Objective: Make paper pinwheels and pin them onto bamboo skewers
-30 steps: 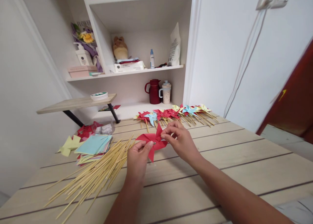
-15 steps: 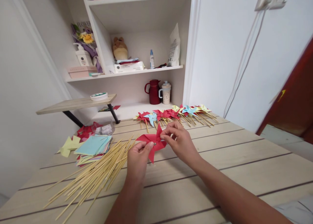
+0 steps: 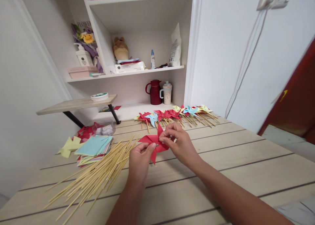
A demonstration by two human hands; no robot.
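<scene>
Hands meet over the middle of a pale wooden table (image 3: pixel 233 159), just above its surface. The left hand (image 3: pixel 139 159) pinches the near-left part of a red paper pinwheel (image 3: pixel 150 139) between thumb and fingertips. The right hand (image 3: pixel 180 143) grasps the same pinwheel from the right, its thumb and forefinger closed on the paper close to the centre, where the folded vanes come together. The pinwheel is held flat-on between the two hands, one point up towards the far side and one point down towards the near edge.

Left of the hands, a loose heap of bamboo skewers (image 3: pixel 95 177) fans out across the boards, reaching almost to the left wrist. Beyond the skewers lies a stack of coloured paper squares (image 3: pixel 94 145), blue on top, with a yellow cut sheet (image 3: pixel 69 145) to its left and red cut sheets (image 3: pixel 86 131) farther back. Along the far edge of the table a row of finished pinwheels (image 3: pixel 172 115) on sticks, red, blue and yellow, lies side by side. Behind them, on the lowest shelf of a white shelf unit (image 3: pixel 137 72), stand a dark red jug (image 3: pixel 154 92) and a lidded cup (image 3: pixel 167 93), close together.
</scene>
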